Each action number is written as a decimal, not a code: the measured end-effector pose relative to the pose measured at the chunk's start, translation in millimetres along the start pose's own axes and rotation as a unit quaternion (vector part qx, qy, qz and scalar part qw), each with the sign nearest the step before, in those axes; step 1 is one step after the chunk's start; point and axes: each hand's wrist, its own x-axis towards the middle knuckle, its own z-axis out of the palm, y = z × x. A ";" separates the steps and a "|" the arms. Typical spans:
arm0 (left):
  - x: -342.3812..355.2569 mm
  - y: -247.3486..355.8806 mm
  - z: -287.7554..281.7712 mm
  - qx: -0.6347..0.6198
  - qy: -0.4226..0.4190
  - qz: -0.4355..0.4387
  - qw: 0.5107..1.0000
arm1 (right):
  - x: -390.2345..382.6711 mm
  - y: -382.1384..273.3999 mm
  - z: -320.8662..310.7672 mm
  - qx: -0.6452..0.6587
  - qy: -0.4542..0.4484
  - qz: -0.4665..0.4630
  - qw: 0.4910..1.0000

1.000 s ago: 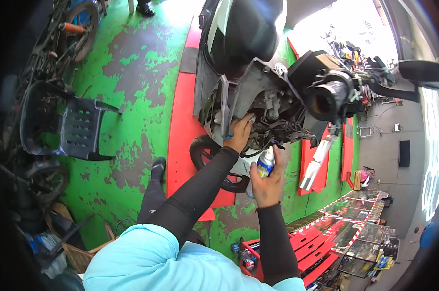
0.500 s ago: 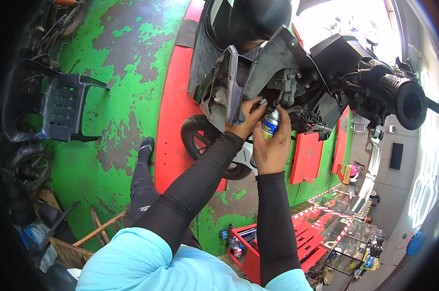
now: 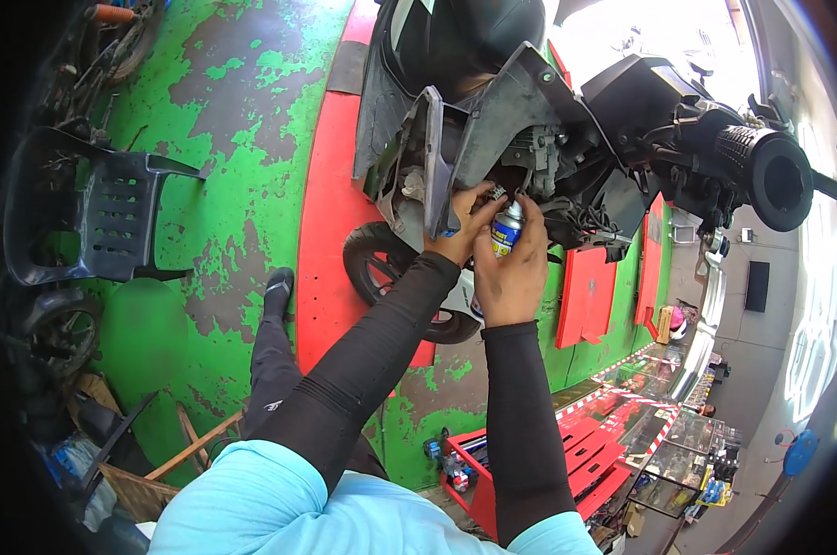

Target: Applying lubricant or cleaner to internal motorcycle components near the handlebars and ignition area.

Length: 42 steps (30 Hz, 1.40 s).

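My right hand (image 3: 515,277) is wrapped round a blue, white and yellow spray can (image 3: 504,233), its index finger up at the white top. Just left of it, my left hand (image 3: 462,242) pinches a small silvery ridged part (image 3: 498,192), whose exact kind is too small to tell. The can's top is close to that part; whether they touch I cannot tell. Both hands are beside the opened front of a scooter (image 3: 511,129), where dark panels stand apart and inner parts and wiring show. No spray is visible.
A wheel (image 3: 372,264) lies below the scooter's panels, by a red platform (image 3: 326,222). The black handlebar grip (image 3: 777,178) juts out at the right. A dark plastic chair (image 3: 113,203) stands left on the worn green floor. Lower right are a red rack (image 3: 478,481) and glass cases (image 3: 682,453).
My right hand has brought the spray can a little left, closer to the small part in my left hand. My left hand keeps its pinch and has shifted only slightly.
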 end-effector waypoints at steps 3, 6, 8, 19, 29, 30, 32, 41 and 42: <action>0.3 -6.7 4.3 -0.022 0.007 -0.020 1.000 | 0.1 -3.5 1.0 -0.016 0.014 -0.024 0.999; -0.6 -7.3 3.8 0.019 0.035 0.026 0.999 | 0.1 -9.4 -2.8 -0.001 -0.007 0.014 1.000; -0.3 -6.9 2.9 0.068 0.054 0.074 0.994 | -0.2 -10.6 -3.5 0.014 -0.023 0.044 0.999; 5.7 14.9 -6.6 -0.157 0.045 -0.103 0.981 | 2.8 -9.0 -10.0 -0.067 -0.015 0.052 0.996; 12.3 32.3 -9.1 -0.149 0.077 -0.143 0.975 | 9.2 -8.6 -12.2 -0.099 -0.031 0.068 0.992; 12.9 32.5 -10.7 -0.134 0.085 -0.140 0.977 | 9.8 -8.3 -11.0 -0.094 -0.035 0.070 0.993; 13.3 38.3 -10.9 -0.122 0.088 -0.133 0.980 | 8.7 -3.0 -9.2 -0.092 -0.026 0.068 0.993; 13.3 40.1 -12.6 -0.095 0.094 -0.119 0.984 | 8.5 -3.4 -7.8 -0.078 -0.017 0.070 0.994; 13.4 39.2 -13.1 -0.078 0.098 -0.106 0.986 | 8.8 -5.1 -7.9 -0.068 -0.016 0.074 0.995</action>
